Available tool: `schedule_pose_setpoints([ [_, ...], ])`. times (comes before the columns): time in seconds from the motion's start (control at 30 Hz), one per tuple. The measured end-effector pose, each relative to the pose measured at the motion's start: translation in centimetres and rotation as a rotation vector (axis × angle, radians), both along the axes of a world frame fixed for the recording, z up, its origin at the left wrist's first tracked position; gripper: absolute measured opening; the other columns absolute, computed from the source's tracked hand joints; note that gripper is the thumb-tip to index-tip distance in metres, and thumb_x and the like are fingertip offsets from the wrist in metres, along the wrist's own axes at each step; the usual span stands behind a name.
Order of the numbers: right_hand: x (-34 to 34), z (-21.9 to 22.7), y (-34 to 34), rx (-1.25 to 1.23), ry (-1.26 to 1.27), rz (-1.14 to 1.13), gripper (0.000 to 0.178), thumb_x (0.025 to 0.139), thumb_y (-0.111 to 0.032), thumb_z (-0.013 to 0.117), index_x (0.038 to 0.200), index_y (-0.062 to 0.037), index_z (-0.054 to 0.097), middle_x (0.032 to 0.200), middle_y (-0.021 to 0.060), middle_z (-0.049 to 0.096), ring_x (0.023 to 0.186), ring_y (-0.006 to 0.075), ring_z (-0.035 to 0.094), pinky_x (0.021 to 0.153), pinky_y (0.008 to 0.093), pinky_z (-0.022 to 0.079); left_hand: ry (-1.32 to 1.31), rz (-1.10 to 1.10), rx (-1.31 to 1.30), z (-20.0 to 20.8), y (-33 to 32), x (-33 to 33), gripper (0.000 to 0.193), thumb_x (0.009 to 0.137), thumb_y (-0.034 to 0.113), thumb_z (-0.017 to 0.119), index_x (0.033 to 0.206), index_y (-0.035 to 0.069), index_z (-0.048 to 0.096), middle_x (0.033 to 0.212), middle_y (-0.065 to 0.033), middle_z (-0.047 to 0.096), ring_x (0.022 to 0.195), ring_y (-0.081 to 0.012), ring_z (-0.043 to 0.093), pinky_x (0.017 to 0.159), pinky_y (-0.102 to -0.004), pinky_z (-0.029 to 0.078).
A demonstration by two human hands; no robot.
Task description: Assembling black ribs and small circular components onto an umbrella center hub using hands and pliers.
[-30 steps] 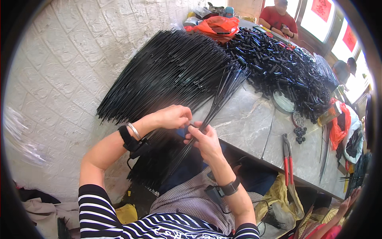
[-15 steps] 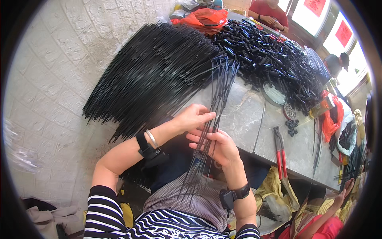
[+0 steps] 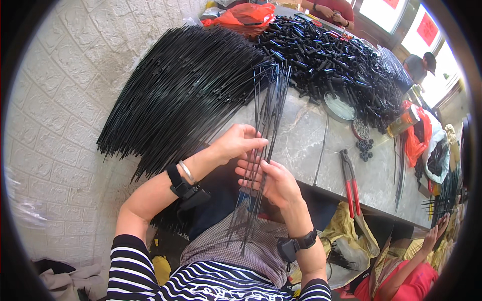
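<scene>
A loose, fanned bunch of thin black rods point(image 3: 275, 108) runs from the table edge down over my lap, with short crosspieces at its far end. My left hand point(image 3: 238, 144) pinches some of them between thumb and fingers. Lower and to the right, my right hand point(image 3: 281, 184) is turned palm up, its thumb and half-curled fingers around the same rods. Just beyond my left hand lies a large, dense heap of similar black rods point(image 3: 186, 80). The grey stone-look table point(image 3: 298, 135) is under the far ends.
Short black tube pieces point(image 3: 326, 60) are heaped at the back. A round clear dish point(image 3: 340, 108), small black round parts point(image 3: 364, 149) and red-handled cutters point(image 3: 350, 185) lie to the right. An orange-red bag point(image 3: 246, 17) is behind. Another person's arms point(image 3: 427, 246) show at lower right.
The view has shifted slightly, moving the table things up and left. The held rods are spread a little wider at their far ends. Both hands keep nearly the same pose.
</scene>
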State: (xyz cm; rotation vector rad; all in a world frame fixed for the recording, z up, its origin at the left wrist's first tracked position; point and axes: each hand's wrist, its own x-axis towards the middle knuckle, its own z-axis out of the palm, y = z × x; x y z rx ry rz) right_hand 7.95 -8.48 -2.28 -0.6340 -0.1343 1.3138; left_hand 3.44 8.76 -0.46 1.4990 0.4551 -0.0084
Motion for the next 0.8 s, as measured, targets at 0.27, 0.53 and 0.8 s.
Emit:
schedule_pose_setpoints([
  [0.27,0.1,-0.2,-0.1,-0.007,-0.015,0.01,0.033,0.098,-0.014,0.043,0.123,0.0073,0.046,0.119,0.024,0.057,0.109,0.0353,0.059,0.091,0.0486,0.05,-0.006,0.011,0.005,-0.2,-0.4,0.2,0.03,0.08,0.014,0.072,0.101,-0.002,0.057,0.076,-0.0059,0.064,0.058,-0.0067,0.055,0.048,-0.0204,0.041],
  [0.53,0.3,-0.1,-0.6,-0.068,-0.075,-0.022,0.033,0.098,-0.013,0.043,0.124,0.007,0.045,0.117,0.0229,0.057,0.108,0.033,0.06,0.088,0.0447,0.053,0.017,0.0,-0.025,-0.3,-0.2,0.3,0.03,0.08,0.01,0.067,0.102,-0.005,0.054,0.087,-0.0137,0.068,0.07,-0.0132,0.065,0.06,-0.0254,0.052],
  [0.8,0.4,-0.8,-1.4,-0.234,-0.198,-0.068,0.026,0.097,-0.014,0.048,0.116,0.0032,0.05,0.109,0.0179,0.062,0.098,0.0284,0.065,0.078,0.0393,0.057,0.038,-0.025,-0.05,-0.5,0.1,0.2,0.032,0.081,0.012,0.07,0.105,-0.002,0.053,0.083,-0.0102,0.07,0.066,-0.0092,0.062,0.058,-0.0233,0.05],
])
